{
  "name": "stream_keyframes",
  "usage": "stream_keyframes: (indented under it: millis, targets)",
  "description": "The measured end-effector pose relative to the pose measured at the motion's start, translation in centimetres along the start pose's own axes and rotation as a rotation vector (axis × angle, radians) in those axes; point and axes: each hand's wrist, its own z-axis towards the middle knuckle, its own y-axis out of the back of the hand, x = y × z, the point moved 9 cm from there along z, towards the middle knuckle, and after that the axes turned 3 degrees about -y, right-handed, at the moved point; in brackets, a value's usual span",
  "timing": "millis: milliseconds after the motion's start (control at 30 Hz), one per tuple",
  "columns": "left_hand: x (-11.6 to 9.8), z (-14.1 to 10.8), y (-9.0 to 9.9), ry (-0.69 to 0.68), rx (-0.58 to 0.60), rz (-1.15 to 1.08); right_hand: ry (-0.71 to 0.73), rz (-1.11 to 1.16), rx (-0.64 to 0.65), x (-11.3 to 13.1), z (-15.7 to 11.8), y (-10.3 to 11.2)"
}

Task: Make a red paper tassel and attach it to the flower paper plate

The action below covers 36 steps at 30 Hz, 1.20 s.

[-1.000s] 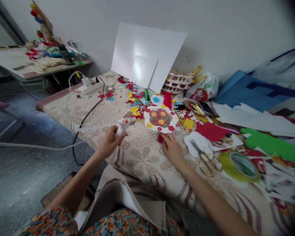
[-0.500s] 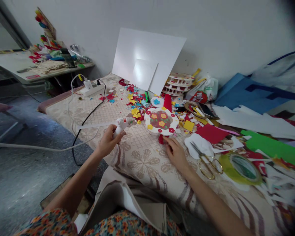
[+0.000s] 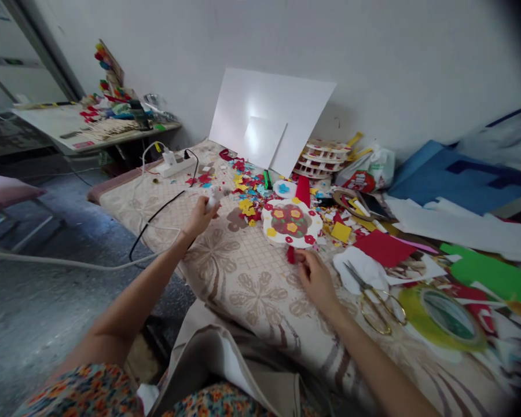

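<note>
My left hand [image 3: 202, 218] is closed around a white hot glue gun [image 3: 214, 197], held over the left part of the table. In front of me lies a white scalloped craft piece [image 3: 292, 222], with a brownish centre and red and yellow flowers. A small red tassel [image 3: 290, 255] hangs from its near edge. At that tassel, the fingertips of my right hand [image 3: 315, 277] are closed together and appear to pinch it. A red strip [image 3: 303, 191] shows at the far side of the craft piece.
Gold-handled scissors [image 3: 375, 301] rest on white cloth beside a yellow tape roll [image 3: 449, 318]. Coloured scraps [image 3: 247, 185] litter the table. A white power strip [image 3: 176, 168] with cables sits at the left edge. A white board [image 3: 273, 110] leans on the wall.
My left hand has moved the glue gun away from me, farther over the table. My right hand stays at the tassel. The whole view has shifted slightly.
</note>
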Motion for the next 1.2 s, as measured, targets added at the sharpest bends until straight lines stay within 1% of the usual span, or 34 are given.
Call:
stream_keyframes:
  millis: [67,167,233,333,467,633,833,1067,1200]
  targets:
    - [0.5,2.2,0.0,0.004,-0.032,0.055,-0.042,0.041,-0.029,-0.3,0.1,0.5]
    - [0.9,5.0,-0.2,0.0,-0.074,0.161,-0.093,0.072,-0.031,-0.6,0.2,0.8]
    - [1.3,6.3,-0.5,0.004,-0.076,0.228,-0.097,0.079,-0.03,-0.5,0.2,0.9]
    - [2.0,7.3,-1.2,0.016,-0.047,0.309,-0.074,0.065,-0.015,-0.3,0.2,0.7]
    - [2.5,7.3,-1.5,0.015,-0.019,0.383,-0.035,0.003,0.026,-0.1,0.2,0.0]
    - [2.4,6.9,-1.4,-0.01,-0.012,0.43,-0.018,-0.138,0.088,0.1,0.2,-0.9]
    - [2.3,6.8,-1.4,-0.023,-0.01,0.442,-0.003,-0.248,0.109,0.4,0.1,-1.3]
    - [1.8,6.5,-1.3,-0.037,-0.012,0.425,-0.011,-0.255,0.149,0.4,0.2,-1.6]
    - [1.3,5.5,-0.9,-0.048,-0.033,0.42,-0.007,-0.242,0.143,0.4,0.3,-1.5]
